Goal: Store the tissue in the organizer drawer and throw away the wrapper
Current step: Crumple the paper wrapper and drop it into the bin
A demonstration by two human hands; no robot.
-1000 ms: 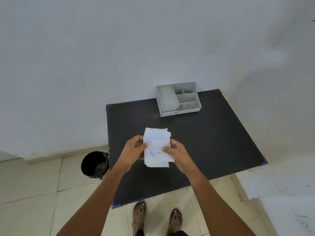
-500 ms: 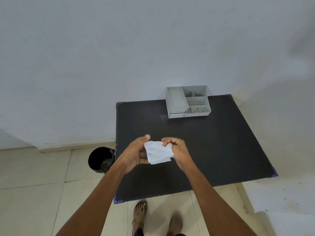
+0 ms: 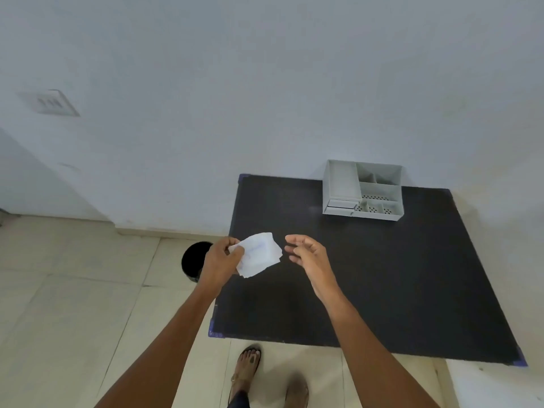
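My left hand (image 3: pixel 220 258) pinches a crumpled white piece with faint blue print (image 3: pixel 259 254) above the table's near-left part; whether it is tissue, wrapper or both I cannot tell. My right hand (image 3: pixel 306 254) hovers just right of it, fingers apart and holding nothing. The grey organizer (image 3: pixel 362 190) stands at the far edge of the black table (image 3: pixel 382 275), against the wall, with open compartments on top and small shut drawers at its front left. A black bin (image 3: pixel 192 262) stands on the floor left of the table, partly hidden behind my left hand.
A white wall runs behind the table, with a switch plate (image 3: pixel 50 103) at the upper left. Beige floor tiles lie to the left. My sandalled feet (image 3: pixel 247 365) stand at the table's near edge. A pale ledge (image 3: pixel 494 384) sits at the bottom right.
My right hand has let go of the white piece and drawn a little to the right. My left hand now holds it alone, shifted left toward the bin. My view has swung left.
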